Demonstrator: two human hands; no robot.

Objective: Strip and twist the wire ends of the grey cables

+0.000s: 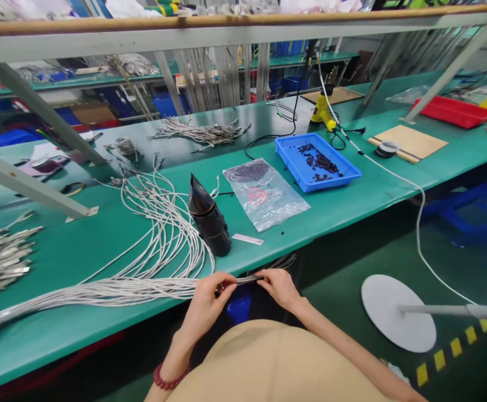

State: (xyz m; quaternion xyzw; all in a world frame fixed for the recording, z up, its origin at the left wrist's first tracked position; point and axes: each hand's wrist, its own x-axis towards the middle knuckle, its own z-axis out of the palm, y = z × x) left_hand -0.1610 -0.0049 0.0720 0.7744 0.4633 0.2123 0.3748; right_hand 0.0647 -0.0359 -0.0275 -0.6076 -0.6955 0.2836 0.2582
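A grey cable length [246, 280] is running between the two sets of fingertips, just off the front edge of the bench [76, 240] — whether one strand or several, I cannot tell. The left hand [208, 301] is pinching it between thumb and forefinger; the right hand [280, 287] is pinching it near a darker part, too small to make out. Working well here probably means keeping both pinches light and level, so the length is staying straight without twisting. The white cable bundle [101, 291] is lying left of the left fingers; easy slack there should spare the grip any tugging. Beyond the fingertips, a black cylinder [212, 223] and a metal strip [247, 239] are sitting close — best left unbumped. Farther out, beyond the right fingers, a blue tray [335, 182] is holding black pieces [325, 163].
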